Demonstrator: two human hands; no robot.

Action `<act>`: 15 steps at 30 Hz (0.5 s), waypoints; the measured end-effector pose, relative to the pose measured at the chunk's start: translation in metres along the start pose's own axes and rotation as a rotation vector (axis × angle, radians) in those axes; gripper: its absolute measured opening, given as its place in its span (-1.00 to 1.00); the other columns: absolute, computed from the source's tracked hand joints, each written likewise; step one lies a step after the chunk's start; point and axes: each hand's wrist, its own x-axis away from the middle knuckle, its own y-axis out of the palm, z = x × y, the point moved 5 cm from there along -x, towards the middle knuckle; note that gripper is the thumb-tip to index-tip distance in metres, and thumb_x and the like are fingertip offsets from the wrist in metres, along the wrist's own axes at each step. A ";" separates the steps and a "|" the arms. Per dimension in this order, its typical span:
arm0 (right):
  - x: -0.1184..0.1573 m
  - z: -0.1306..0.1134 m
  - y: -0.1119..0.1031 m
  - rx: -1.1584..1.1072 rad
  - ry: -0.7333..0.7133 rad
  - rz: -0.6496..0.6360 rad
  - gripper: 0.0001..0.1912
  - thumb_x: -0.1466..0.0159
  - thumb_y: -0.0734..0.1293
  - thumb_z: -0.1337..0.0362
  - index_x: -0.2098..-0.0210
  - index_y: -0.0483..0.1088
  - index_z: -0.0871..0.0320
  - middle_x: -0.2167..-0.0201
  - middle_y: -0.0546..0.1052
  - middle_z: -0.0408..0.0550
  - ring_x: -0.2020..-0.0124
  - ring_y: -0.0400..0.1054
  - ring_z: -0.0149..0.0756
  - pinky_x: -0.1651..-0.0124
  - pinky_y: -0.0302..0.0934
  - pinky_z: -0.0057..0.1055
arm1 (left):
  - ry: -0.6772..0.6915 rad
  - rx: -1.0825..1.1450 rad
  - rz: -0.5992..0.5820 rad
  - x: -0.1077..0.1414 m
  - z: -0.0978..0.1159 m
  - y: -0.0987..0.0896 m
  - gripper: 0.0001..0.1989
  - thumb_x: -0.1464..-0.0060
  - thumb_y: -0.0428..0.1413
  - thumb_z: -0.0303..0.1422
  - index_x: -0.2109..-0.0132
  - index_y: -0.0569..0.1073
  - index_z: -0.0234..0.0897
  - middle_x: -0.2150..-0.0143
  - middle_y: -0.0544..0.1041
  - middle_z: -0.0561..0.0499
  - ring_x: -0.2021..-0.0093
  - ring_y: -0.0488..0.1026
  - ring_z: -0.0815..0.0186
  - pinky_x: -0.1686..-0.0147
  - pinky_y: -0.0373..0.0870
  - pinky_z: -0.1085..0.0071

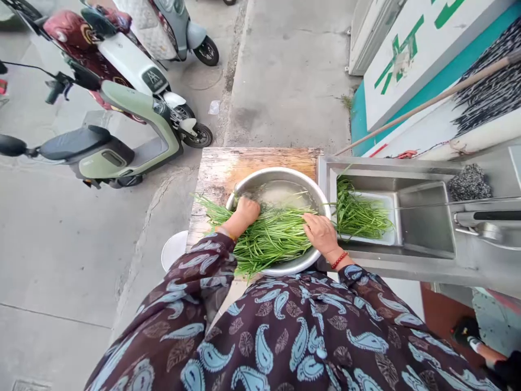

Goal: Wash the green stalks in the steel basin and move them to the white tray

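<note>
A wide metal basin (288, 172) stands before me with cloudy water (280, 194) in its far part. A thick bundle of long green chives (272, 239) lies across its near part, leaves spilling over the left rim. My left hand (247, 212) is closed in a fist at the bundle's far edge, by the water; its fingertips are hidden. On the right, my right hand (321, 232) curls its fingers over the bundle's right end, just inside the rim. Its thumb is out of sight. More chives (360, 214) lie in a pale tray (393, 209) to the right.
A worn wooden table (215, 163) carries the basin. Adjoining it on the right is a metal sink (427, 217) holding the tray, with a mesh scrubber (470, 183) at its back corner. A mop handle (423, 103) slants behind. Parked scooters (134, 146) stand left.
</note>
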 end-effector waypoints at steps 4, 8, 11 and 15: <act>-0.002 0.003 -0.003 -0.022 0.001 0.043 -0.67 -0.46 0.21 0.30 -0.13 0.47 0.20 -0.12 0.58 0.10 -0.08 0.47 -0.13 -0.12 0.24 -0.18 | -0.017 -0.032 -0.049 0.031 -0.002 -0.001 -0.63 -0.31 0.01 -0.30 0.10 0.63 -0.48 0.11 0.64 -0.41 0.05 0.59 -0.13 0.09 0.45 0.10; -0.001 0.004 -0.007 -0.057 0.015 0.073 -0.67 -0.48 0.18 0.32 -0.11 0.48 0.19 -0.10 0.60 0.08 -0.07 0.48 -0.15 -0.11 0.25 -0.19 | 0.004 0.006 0.267 0.019 0.025 -0.037 -0.62 -0.30 0.03 -0.23 -0.13 0.54 -0.32 -0.09 0.58 -0.31 -0.13 0.49 -0.12 -0.08 0.37 0.03; -0.001 0.005 -0.008 -0.073 0.037 0.105 -0.65 -0.49 0.15 0.33 -0.14 0.46 0.20 -0.12 0.59 0.08 -0.09 0.47 -0.18 -0.13 0.25 -0.21 | 0.115 0.122 0.389 -0.015 0.057 -0.051 -0.47 -0.30 0.06 -0.19 -0.34 0.35 -0.25 -0.37 0.38 -0.24 -0.35 0.28 -0.03 -0.29 0.20 0.04; -0.001 0.007 -0.006 -0.079 0.048 0.145 -0.63 -0.49 0.14 0.33 -0.18 0.43 0.21 -0.13 0.57 0.10 -0.11 0.46 -0.17 -0.16 0.25 -0.21 | 0.083 0.288 0.185 -0.056 0.087 -0.024 -0.15 -0.21 0.17 -0.02 -0.47 0.12 -0.34 -0.46 0.20 -0.36 -0.43 0.17 -0.10 -0.37 0.09 -0.02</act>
